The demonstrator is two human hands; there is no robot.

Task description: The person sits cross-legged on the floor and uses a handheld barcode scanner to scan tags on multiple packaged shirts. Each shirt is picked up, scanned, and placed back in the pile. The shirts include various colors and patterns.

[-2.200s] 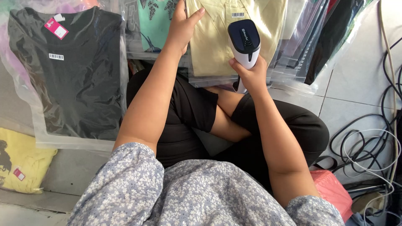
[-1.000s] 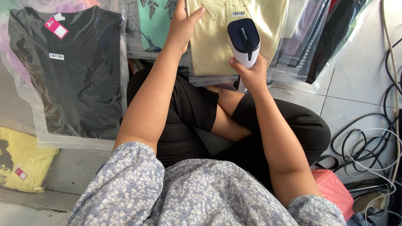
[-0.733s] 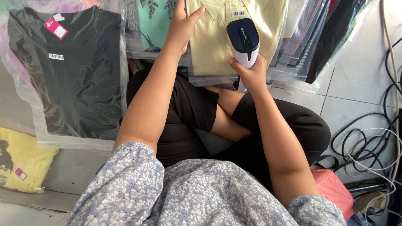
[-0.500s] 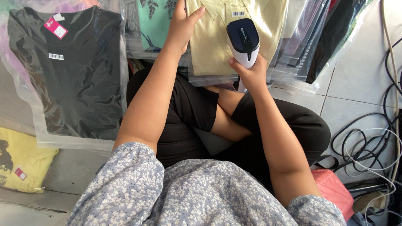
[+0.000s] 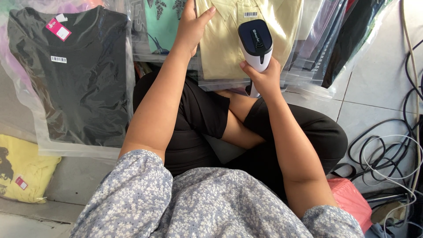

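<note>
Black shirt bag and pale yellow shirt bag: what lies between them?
In the head view, a bagged teal patterned shirt lies between black shirt bag and pale yellow shirt bag.

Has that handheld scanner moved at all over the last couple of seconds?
Barely: the scanner in the right hand crept slightly left, nearer the barcode label.

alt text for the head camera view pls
A seated person's right hand aims a handheld barcode scanner at a bagged pale yellow shirt, which the left hand steadies. A bagged black shirt lies to the left, cables to the right.
</note>
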